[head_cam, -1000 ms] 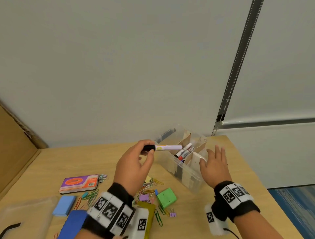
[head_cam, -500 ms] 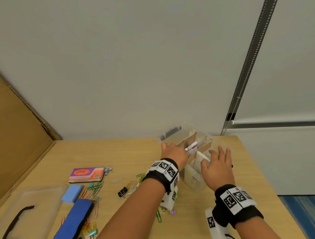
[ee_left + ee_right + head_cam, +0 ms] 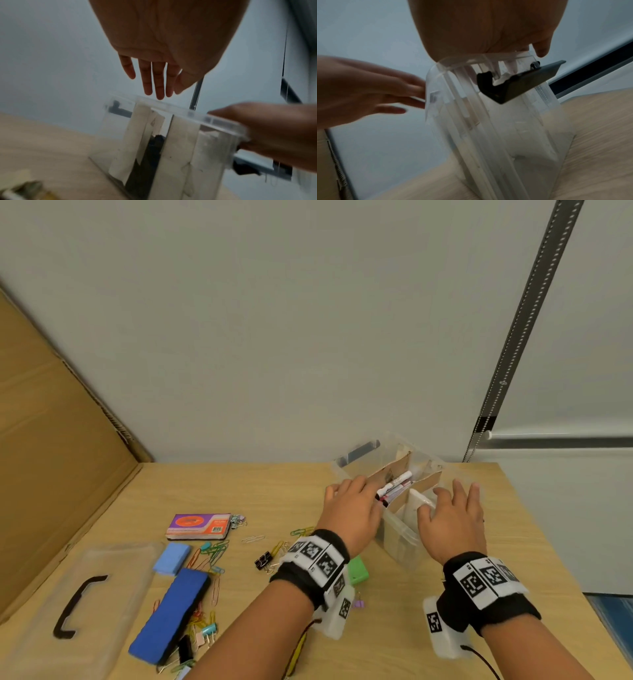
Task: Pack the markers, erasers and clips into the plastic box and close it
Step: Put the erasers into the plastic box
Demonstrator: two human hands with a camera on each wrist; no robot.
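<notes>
The clear plastic box [image 3: 399, 537] stands open at the table's back right, split by cardboard dividers, with several markers [image 3: 394, 487] lying in its middle slot. My left hand [image 3: 344, 491] hovers over the box's left rim, fingers [image 3: 158, 82] straight and holding nothing. My right hand [image 3: 452, 496] rests on the right rim with its fingers spread; in the right wrist view its palm [image 3: 488, 27] lies on the box [image 3: 488, 121]. A dark blue eraser [image 3: 173, 613], a light blue eraser [image 3: 171, 558], a purple-orange eraser [image 3: 198, 526] and scattered paper clips [image 3: 210, 553] lie at the left.
The box's clear lid [image 3: 113, 583] with its black handle lies at the near left. A black binder clip [image 3: 263, 560] and a green block [image 3: 359, 570] sit near my left wrist. A cardboard panel [image 3: 51, 457] bounds the left; the wall runs behind.
My left hand carried a marker to the box, let it go among the others, and now hangs empty at the rim. My right hand stayed on the box.
</notes>
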